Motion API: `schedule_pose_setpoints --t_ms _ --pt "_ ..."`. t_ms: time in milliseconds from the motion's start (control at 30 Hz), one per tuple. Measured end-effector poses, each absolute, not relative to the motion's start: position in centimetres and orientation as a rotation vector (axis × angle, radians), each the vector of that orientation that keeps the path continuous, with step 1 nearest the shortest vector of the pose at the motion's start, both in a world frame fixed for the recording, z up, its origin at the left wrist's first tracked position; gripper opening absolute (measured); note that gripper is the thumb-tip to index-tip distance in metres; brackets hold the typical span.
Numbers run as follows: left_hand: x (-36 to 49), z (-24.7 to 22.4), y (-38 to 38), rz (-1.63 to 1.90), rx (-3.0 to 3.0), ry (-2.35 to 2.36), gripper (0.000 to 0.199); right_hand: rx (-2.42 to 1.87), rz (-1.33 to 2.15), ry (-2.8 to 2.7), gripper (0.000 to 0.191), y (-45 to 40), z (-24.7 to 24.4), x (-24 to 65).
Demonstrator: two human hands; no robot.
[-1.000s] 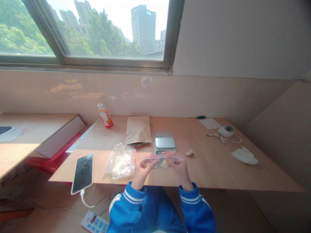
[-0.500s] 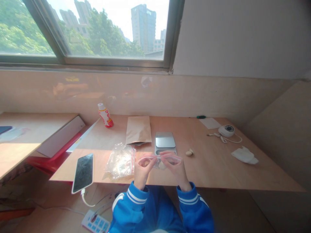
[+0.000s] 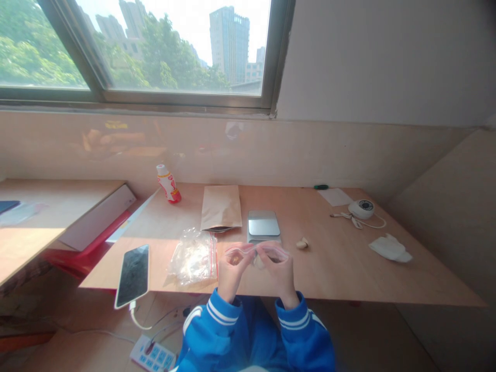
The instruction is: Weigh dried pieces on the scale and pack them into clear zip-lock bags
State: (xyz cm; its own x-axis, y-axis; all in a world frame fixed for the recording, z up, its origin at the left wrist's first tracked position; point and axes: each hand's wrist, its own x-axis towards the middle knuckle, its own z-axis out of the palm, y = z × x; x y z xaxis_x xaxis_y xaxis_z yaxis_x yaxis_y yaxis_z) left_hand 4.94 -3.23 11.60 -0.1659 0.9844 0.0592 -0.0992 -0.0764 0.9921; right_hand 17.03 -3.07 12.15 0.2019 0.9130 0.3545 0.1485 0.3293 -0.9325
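My left hand [image 3: 234, 266] and my right hand [image 3: 277, 266] meet in front of a silver scale [image 3: 264, 224]. Both are closed on the top edge of a small clear zip bag [image 3: 257, 261], thumbs and fingers close together along its rim. Something pale shows in the bag between the hands, partly hidden. A pile of clear plastic bags [image 3: 192, 258] with red seal lines lies just left of my left hand. Behind it is a brown paper pouch [image 3: 221, 207], its mouth toward me. A small beige piece [image 3: 303, 243] lies right of the scale.
A phone [image 3: 133, 276] on a cable overhangs the table's left edge. A red and white bottle [image 3: 169, 184] stands at the back left. To the right are a white round device [image 3: 361, 208] with a cable, a crumpled tissue [image 3: 389, 248] and a green-handled tool [image 3: 321, 187].
Both hands have drawn slightly closer together, and the rim of the bag between them has gone from nearly straight to bent.
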Motion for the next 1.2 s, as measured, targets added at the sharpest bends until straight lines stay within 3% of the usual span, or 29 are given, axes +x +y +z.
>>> schedule_pose_setpoints --t_ms 667,833,933,1067,1200 --pt "4.3 11.8 -3.2 1.468 1.052 1.094 0.031 -1.118 0.908 -1.243 0.018 -3.4 11.5 16.9" --pt "4.1 11.0 -2.7 1.402 1.009 1.134 0.027 -1.090 1.054 -1.218 0.039 -3.0 10.3 18.1" --pt "3.8 10.5 -2.2 1.291 1.021 1.157 0.036 -1.061 1.183 -1.152 0.052 -2.7 9.7 18.9" --pt "3.8 10.8 -1.2 1.177 1.111 1.284 0.058 -1.200 1.054 -1.027 0.060 -2.4 9.7 19.3" --pt "4.2 11.9 -0.5 1.128 1.179 1.296 0.059 -1.306 0.964 -1.113 0.060 -1.6 10.4 20.1"
